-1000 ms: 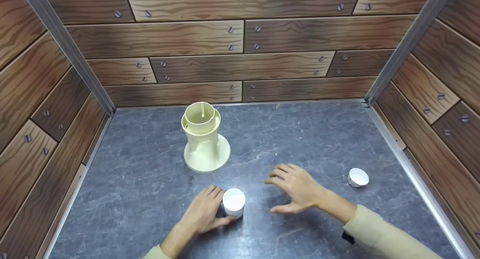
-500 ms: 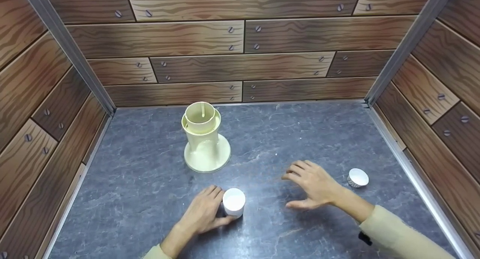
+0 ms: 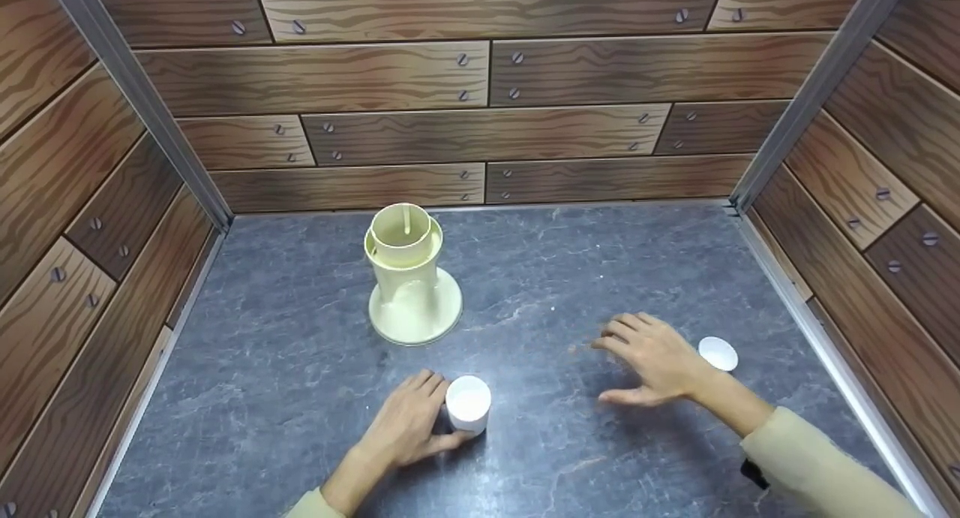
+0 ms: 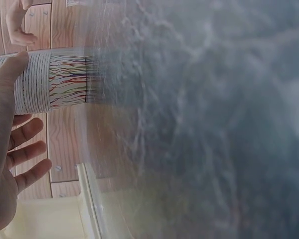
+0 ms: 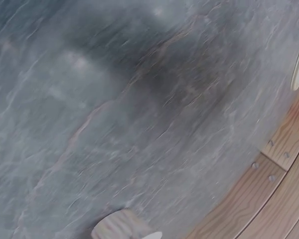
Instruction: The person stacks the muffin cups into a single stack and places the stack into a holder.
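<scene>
My left hand (image 3: pixel 409 420) holds a stack of small white paper cups (image 3: pixel 468 402) upright on the table, its thumb and index finger at the sides. In the left wrist view the stack (image 4: pixel 37 82) shows many ribbed rims and a bottom cup printed with coloured lines; the other fingers (image 4: pixel 27 157) are spread beside it. My right hand (image 3: pixel 652 360) hovers over the table with fingers bent loosely and thumb apart, holding nothing. Just right of it sits a single paper cup (image 3: pixel 718 353), partly covered by the wrist; its patterned side (image 5: pixel 120 226) shows in the right wrist view.
Behind the left hand stands a pale yellow plastic stand (image 3: pixel 415 308) with a round base and an open double-walled tube on top. The dark marbled table (image 3: pixel 300 300) is bounded by wood-patterned walls (image 3: pixel 480 75) at the back and both sides.
My right hand has moved right and slightly away from me, toward the single cup, and its wrist now covers part of that cup. The left hand and the cup stack have stayed put.
</scene>
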`<act>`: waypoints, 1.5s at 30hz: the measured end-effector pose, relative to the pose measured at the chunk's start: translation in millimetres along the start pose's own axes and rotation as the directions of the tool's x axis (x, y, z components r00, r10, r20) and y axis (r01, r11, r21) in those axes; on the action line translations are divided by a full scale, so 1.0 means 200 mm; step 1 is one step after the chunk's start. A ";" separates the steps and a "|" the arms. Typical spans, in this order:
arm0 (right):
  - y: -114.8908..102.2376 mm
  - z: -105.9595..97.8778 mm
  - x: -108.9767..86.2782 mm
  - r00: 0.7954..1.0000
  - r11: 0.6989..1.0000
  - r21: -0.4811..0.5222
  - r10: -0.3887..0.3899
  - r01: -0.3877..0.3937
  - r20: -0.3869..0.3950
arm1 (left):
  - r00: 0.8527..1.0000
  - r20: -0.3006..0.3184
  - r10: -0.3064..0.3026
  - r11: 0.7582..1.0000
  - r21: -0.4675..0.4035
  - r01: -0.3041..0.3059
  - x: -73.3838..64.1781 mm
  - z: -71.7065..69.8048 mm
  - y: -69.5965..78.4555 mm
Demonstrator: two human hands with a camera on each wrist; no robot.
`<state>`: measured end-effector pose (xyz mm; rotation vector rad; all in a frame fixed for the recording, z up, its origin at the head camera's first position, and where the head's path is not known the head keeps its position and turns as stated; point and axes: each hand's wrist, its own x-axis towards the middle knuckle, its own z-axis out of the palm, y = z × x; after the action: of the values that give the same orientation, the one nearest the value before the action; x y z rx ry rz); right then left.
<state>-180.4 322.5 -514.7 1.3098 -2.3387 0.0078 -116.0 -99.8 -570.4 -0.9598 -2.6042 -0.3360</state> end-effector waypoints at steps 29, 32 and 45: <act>0.28 0.01 -0.34 0.974 0.981 -0.065 0.189 -0.182 0.123 | 1.000 -0.025 0.011 1.000 -0.005 -0.011 0.00 0.01 -0.01; 0.30 0.00 -0.38 0.968 0.977 -0.069 0.211 -0.203 0.138 | 1.000 -0.023 0.012 1.000 0.000 -0.012 0.00 0.01 -0.01; 0.35 -0.01 -0.51 0.937 0.957 -0.099 0.289 -0.274 0.197 | 1.000 -0.009 0.007 1.000 -0.001 -0.007 0.00 0.01 -0.01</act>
<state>-192.3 443.1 -538.1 0.9720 -2.6624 -0.1279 -117.1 -100.2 -571.5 -0.9650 -2.5923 -0.3397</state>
